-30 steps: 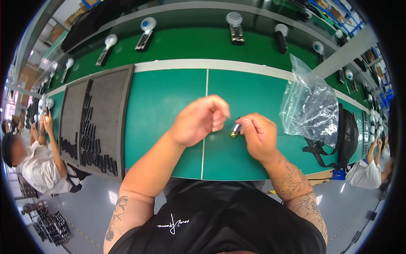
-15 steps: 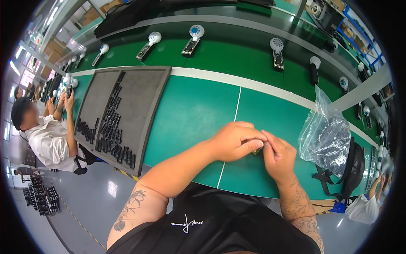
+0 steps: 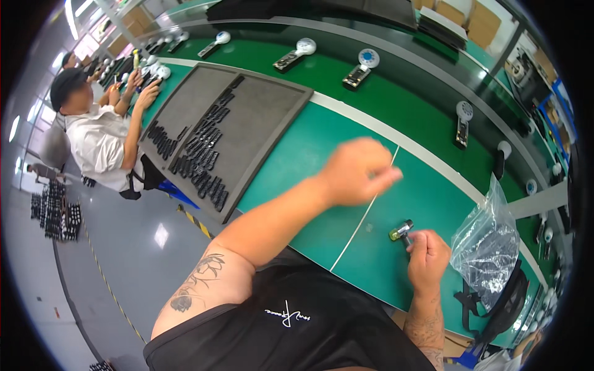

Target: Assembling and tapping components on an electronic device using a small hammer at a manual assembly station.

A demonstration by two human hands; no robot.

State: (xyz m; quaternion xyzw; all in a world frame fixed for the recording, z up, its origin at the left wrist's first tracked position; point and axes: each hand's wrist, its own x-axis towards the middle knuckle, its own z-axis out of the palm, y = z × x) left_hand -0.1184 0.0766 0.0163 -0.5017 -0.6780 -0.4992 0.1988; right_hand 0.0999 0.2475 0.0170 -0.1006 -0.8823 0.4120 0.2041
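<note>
My right hand point(image 3: 428, 258) is closed, pinching the lower end of a small T-shaped part point(image 3: 402, 231) between thumb and fingers. That part has a yellow-green end, a black end and a dark stem that runs into the fingers. It is held over the green tabletop point(image 3: 297, 167). Higher up and to the left, my left hand point(image 3: 360, 173) hangs apart from it above the white line on the table. Its fingers are curled and somewhat blurred, with the thumb side pointing right; whether anything is in them is hidden.
A grey foam tray point(image 3: 260, 123) with rows of black parts stands on the left. Beyond the table, a green belt point(image 3: 408, 105) carries white round-headed devices point(image 3: 369, 59). A clear plastic bag point(image 3: 489, 247) and a black bag point(image 3: 510, 303) lie at right. A person point(image 3: 99, 136) works at far left.
My hands, together before, are now apart: the left has lifted up and the right has dropped lower. The small part now shows in the right hand. The whole view has turned.
</note>
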